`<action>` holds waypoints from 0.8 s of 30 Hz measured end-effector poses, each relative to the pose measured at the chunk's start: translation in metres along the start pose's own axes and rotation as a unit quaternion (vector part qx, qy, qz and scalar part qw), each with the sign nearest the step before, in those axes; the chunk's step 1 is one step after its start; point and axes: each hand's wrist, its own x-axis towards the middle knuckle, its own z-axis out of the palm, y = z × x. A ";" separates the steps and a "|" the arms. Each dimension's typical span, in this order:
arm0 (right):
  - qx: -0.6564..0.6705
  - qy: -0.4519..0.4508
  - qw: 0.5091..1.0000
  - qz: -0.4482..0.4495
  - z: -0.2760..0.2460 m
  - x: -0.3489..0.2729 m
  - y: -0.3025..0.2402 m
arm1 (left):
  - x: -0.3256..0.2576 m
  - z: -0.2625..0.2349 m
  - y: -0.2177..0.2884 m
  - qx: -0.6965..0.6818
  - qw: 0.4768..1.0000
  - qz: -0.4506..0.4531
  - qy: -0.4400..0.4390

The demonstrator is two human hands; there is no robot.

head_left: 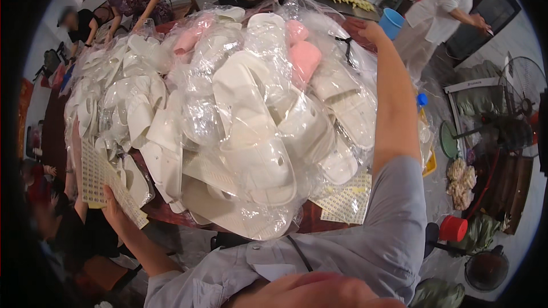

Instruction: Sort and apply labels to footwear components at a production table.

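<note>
A large bundle of clear plastic bags [257, 131] holding white slippers and a few pink ones [305, 57] fills the middle of the view, pressed against my chest. My right arm wraps around its right side, and my right hand [367, 28] grips the far top of the bundle, near a black tie [346, 45]. At the lower left, my left hand [111, 201] holds a yellowish sheet of small stickers [94, 174] by its lower edge. Most fingers of the right hand are hidden behind the bags.
More white slippers [123, 80] lie heaped on the dark red table [165, 212] at left, and another sticker sheet [348, 201] lies near me. Other people sit at the far left, and one stands at the top right by a blue bucket [392, 21]. Fans [522, 97] stand at right.
</note>
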 end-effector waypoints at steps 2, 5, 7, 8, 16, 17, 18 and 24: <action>-0.041 -0.018 0.998 0.047 0.025 0.007 0.011 | -0.004 -0.011 0.010 0.006 1.000 -0.006 0.017; -0.052 -0.073 0.988 0.125 0.064 0.028 0.036 | -0.009 -0.004 0.016 0.011 0.999 0.001 0.034; -0.045 -0.078 0.983 0.162 0.082 0.031 0.041 | -0.009 0.004 0.015 0.012 0.999 0.010 0.035; -0.036 -0.084 0.976 0.196 0.096 0.033 0.034 | -0.011 0.006 0.014 0.020 0.999 0.010 0.041; -0.107 0.166 0.954 0.224 0.056 0.007 -0.007 | -0.012 0.035 0.002 0.021 0.999 0.033 0.021; -0.059 0.153 0.965 0.206 0.037 0.010 0.010 | -0.010 0.033 -0.004 0.015 0.999 0.032 0.016; -0.010 0.138 0.973 0.185 0.025 0.012 0.020 | -0.004 0.025 -0.013 0.005 1.000 0.028 0.000; 0.036 0.299 0.946 0.124 -0.014 0.019 -0.052 | -0.025 -0.028 -0.018 0.003 0.998 0.009 0.061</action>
